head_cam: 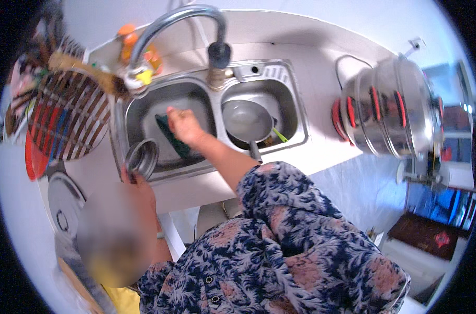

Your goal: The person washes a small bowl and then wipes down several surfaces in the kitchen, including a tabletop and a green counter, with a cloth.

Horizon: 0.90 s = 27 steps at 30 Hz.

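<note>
My right hand is over the left basin of a stainless-steel double sink, gripping a dark green scouring cloth or pad. The cloth hangs down from the fingers. At the basin's front left corner, my left hand holds a small round metal vessel by its near side. That vessel is tilted, and its inside faces up; blur hides whether it is a bowl or a small pan. The right basin holds a pan with cloudy liquid in it and a handle towards me. Beside the pan lies a bright green utensil handle.
A curved chrome faucet arches above the left basin. On the left stand a slatted round rack, a red item and a round lid. Orange bottles are behind. A tiered steamer pot stands at right.
</note>
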{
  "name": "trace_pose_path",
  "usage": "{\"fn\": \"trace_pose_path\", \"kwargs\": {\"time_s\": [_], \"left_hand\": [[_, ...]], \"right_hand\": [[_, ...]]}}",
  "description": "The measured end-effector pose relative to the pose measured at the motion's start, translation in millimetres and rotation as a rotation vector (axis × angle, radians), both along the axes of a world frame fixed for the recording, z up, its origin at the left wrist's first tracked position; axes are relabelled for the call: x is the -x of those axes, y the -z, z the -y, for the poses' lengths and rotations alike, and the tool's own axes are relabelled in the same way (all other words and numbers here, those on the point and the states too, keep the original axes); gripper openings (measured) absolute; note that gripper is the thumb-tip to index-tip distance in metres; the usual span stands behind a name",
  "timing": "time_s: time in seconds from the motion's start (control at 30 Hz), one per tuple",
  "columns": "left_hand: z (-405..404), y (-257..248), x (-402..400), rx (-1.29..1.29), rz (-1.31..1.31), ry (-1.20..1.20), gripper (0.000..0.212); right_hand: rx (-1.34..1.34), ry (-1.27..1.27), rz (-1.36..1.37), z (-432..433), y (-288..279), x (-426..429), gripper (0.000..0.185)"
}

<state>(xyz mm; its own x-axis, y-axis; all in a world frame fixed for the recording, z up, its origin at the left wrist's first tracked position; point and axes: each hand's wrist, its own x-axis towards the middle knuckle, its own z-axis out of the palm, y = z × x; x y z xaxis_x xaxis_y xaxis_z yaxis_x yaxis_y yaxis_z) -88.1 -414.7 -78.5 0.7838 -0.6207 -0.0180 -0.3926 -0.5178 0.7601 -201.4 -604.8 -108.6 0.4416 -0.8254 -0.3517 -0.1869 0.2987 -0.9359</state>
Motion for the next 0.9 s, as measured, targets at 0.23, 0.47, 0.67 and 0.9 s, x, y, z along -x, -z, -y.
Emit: {"fn": "trace_pose_path", "kwargs": {"time_s": [0.23, 0.47, 0.67, 0.9], "left_hand": [[4, 15, -17, 0.534, -1.214, -0.431, 0.039], [25, 0, -5, 0.513, -1.422, -0.265, 0.030], [62, -37, 55, 0.400, -1.219, -0.026, 0.031], [93, -51, 134, 0.150, -1.079, 0.319, 0.031]], "right_hand": [[0.146, -0.111, -0.190, -60, 17, 17, 0.034], [0.132, 0.050, 0.042, -95, 34, 39, 0.045], [0.204, 0.232, -0.030, -83, 70, 43, 0.049], [-0.303, 0.095, 0.382, -67, 6, 120, 0.038]]}}
